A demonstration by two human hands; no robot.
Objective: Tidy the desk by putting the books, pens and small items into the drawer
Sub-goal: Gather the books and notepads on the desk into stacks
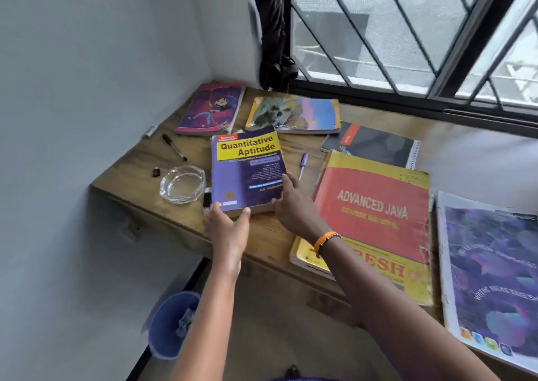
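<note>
A thick purple and yellow book titled Quantitative Aptitude [247, 168] is tilted up off the wooden desk [267, 235]. My left hand [228, 230] grips its near bottom edge. My right hand [294, 206] holds its lower right corner. A black pen [174, 146] lies to the left. Just right of the book lies a purple pen [303, 165]. A small black item [156, 172] sits near the desk's left edge. Other books lie around: a red Advanced Java book [375, 214], a pink one [211, 108], a painted-cover one [294, 115] and a dark spiral notebook [375, 144].
A glass ashtray [182, 184] stands left of the held book. A large purple-covered pad [492, 278] lies at the right. A blue bin [171, 322] stands on the floor below the desk. The barred window [407, 31] runs behind the desk; walls close the left side.
</note>
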